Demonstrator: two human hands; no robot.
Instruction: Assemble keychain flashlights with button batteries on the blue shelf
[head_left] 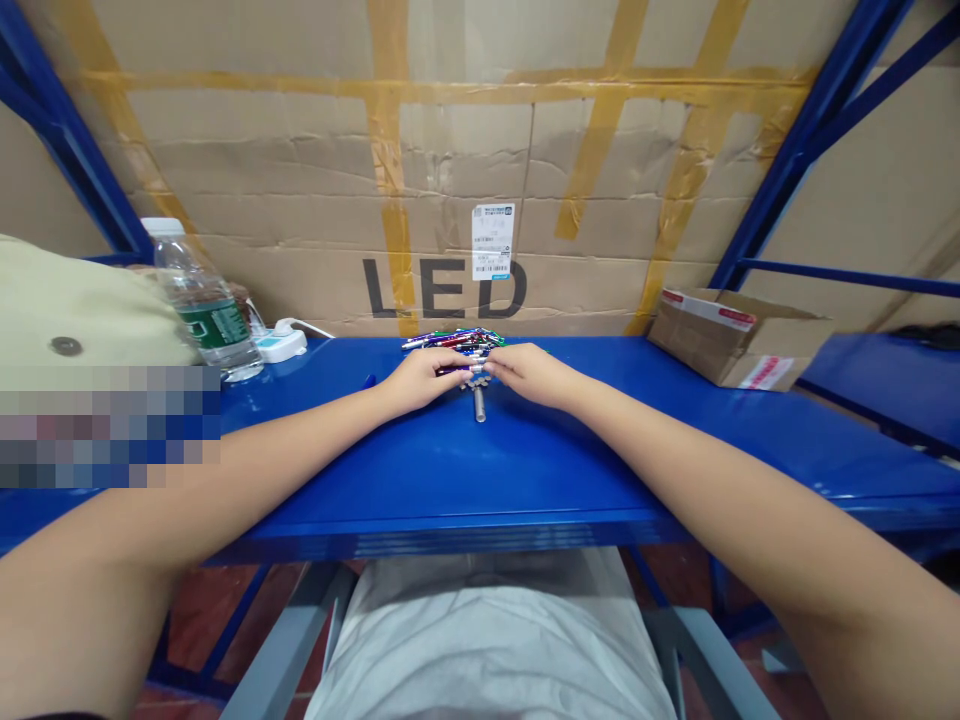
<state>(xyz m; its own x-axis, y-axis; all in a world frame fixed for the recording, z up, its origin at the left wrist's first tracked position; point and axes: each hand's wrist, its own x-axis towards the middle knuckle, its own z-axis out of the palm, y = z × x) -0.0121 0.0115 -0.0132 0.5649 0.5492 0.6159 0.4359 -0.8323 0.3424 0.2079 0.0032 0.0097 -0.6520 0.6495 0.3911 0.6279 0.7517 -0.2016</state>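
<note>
My left hand (416,380) pinches a slim dark-blue pen (453,370) that lies level between the hands. At the pen's silver end, the fingertips of my right hand (531,373) are closed; whether they hold a separate small part cannot be made out. Just behind both hands lies a pile of colourful metallic pens (454,340), in blue, red, green and silver. Below the fingers, several small metal pieces (474,384) are scattered on the blue table (480,470). A short silver cylinder (480,405) lies there too, pointing toward me.
A clear water bottle (214,315) and a white power strip (282,345) stand at the left, beside a pale cloth item (82,310). At the right is an open cardboard box (739,340). A large taped carton (315,220) walls off the back, between blue metal posts (795,160).
</note>
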